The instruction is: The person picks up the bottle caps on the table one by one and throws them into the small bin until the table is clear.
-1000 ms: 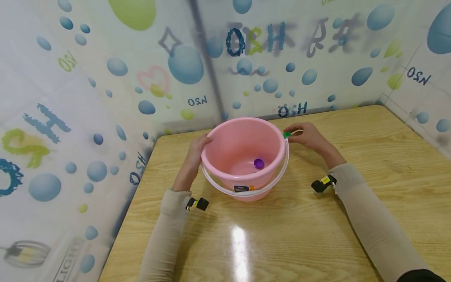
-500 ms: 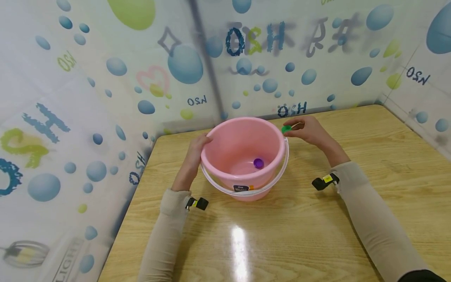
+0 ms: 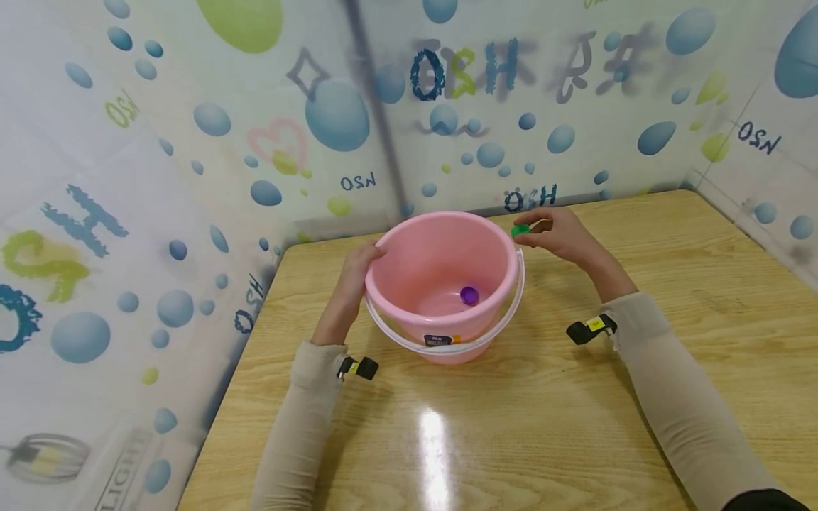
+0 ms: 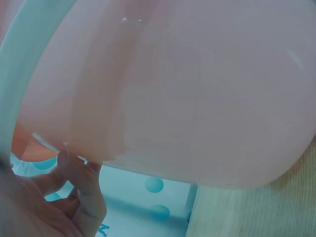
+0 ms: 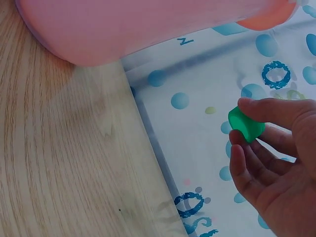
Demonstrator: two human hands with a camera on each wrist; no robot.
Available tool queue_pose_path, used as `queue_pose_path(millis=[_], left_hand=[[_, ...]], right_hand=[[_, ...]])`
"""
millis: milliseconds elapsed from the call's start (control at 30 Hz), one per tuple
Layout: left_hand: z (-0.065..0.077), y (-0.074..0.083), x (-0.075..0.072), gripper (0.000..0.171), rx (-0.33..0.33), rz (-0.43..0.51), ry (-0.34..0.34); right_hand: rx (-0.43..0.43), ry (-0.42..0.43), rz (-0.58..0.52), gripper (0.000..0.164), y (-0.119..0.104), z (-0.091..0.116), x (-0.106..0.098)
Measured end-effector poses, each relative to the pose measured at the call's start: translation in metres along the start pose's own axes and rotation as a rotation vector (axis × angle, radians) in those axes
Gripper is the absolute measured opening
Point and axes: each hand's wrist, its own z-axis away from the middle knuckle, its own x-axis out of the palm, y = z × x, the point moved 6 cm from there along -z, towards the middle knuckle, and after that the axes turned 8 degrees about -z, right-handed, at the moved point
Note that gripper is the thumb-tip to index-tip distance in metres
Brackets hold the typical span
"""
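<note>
A pink bucket (image 3: pixel 441 266) stands on the wooden table, its white handle (image 3: pixel 441 350) hanging down at the front. Inside, on the bottom, lies a small round purple cap-like piece (image 3: pixel 469 295). My left hand (image 3: pixel 353 277) grips the bucket's rim at the left; in the left wrist view, the fingers (image 4: pixel 81 173) are on the edge. Just beyond the right rim, apart from it, my right hand (image 3: pixel 558 234) pinches a small green cap-like piece (image 5: pixel 246 123) between thumb and fingertips. Its exact kind is not clear.
The wooden table (image 3: pixel 511 440) reaches to a patterned curtain (image 3: pixel 281 92) at the back and left. A dark label (image 3: pixel 438 341) is on the bucket's front. Small black cameras sit on both wrists.
My right hand has risen slightly beside the bucket's right rim with the green piece, which now shows more fully. The left hand and the bucket have stayed in place.
</note>
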Motion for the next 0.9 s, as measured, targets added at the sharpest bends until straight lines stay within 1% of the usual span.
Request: queue_pose_path(millis=[133, 333, 500, 567, 733, 900], left_hand=[[0.000, 0.001, 0.000, 0.032, 0.001, 0.002, 0.005], [-0.001, 0.001, 0.000, 0.033, 0.012, 0.013, -0.001], [-0.001, 0.001, 0.000, 0.033, 0.012, 0.016, 0.000], [-0.001, 0.001, 0.000, 0.033, 0.014, 0.013, -0.001], [-0.001, 0.002, 0.001, 0.034, 0.017, 0.020, -0.008], [-0.002, -0.001, 0.001, 0.034, 0.009, 0.022, -0.008]], right_hand=[[0.000, 0.002, 0.010, 0.050, -0.001, -0.001, 0.000], [-0.024, -0.007, 0.025, 0.047, -0.007, -0.001, 0.002], [-0.040, -0.025, 0.045, 0.050, -0.007, -0.003, 0.006], [-0.054, -0.030, 0.052, 0.048, -0.007, -0.004, 0.007], [-0.090, -0.044, 0.046, 0.036, -0.007, -0.004, 0.011], [-0.084, -0.053, 0.046, 0.035, -0.007, -0.003, 0.013]])
